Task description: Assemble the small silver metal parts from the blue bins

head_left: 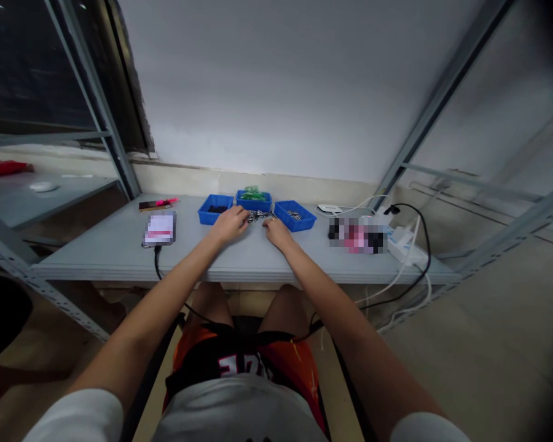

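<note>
Both my arms reach forward over a grey table (120,252). My left hand (229,222) and my right hand (276,231) rest on the tabletop on either side of a small heap of metal parts (258,215), fingers curled at its edges. Whether either hand pinches a piece is too small to tell. Three blue trays stand just behind: the left tray (214,209) holds dark pieces, the middle tray (253,200) holds green pieces, the right tray (295,215) holds small metal pieces.
A phone (160,229) with a black cable lies at the left, with a pink pen (163,202) behind it. At the right are a white power strip (402,244), chargers and trailing cables. Metal shelving posts flank the table.
</note>
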The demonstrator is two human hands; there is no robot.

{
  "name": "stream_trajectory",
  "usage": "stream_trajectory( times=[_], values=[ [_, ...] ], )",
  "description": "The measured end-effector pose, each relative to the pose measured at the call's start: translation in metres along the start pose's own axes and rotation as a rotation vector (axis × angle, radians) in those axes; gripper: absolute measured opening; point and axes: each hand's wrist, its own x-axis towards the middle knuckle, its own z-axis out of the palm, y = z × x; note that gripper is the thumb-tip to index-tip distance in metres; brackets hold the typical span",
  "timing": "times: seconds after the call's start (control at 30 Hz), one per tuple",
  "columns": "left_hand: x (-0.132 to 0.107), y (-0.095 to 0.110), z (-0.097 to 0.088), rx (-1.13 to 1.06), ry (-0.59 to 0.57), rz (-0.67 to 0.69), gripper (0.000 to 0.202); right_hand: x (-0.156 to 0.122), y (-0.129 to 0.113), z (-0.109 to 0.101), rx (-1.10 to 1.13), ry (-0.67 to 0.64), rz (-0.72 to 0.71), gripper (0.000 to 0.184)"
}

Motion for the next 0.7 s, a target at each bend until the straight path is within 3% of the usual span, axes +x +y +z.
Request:
stream_trajectory(
  times=[0.1, 0.23, 0.43, 0.57, 0.7],
  values=[
    [-0.007, 0.006, 0.015, -0.049, -0.109, -0.023, 0.024, -0.003, -0.006, 0.000, 0.130, -0.005, -0.080, 0.037],
    [-0.011, -0.002, 0.023, -0.109, -0.223, -0.024, 0.025, -0.006, -0.015, 0.002, 0.334, -0.031, -0.164, 0.056],
    [-0.010, -0.002, 0.027, -0.172, -0.246, 0.057, 0.025, -0.005, -0.017, 0.001, 0.453, -0.009, -0.176, 0.039],
    [-0.007, 0.002, 0.030, -0.198, -0.247, 0.036, 0.024, -0.004, -0.019, -0.002, 0.505, -0.034, -0.171, 0.031],
    [-0.006, 0.002, 0.029, -0.164, -0.271, -0.003, 0.023, -0.004, -0.017, -0.007, 0.426, 0.088, -0.115, 0.021]
  ],
)
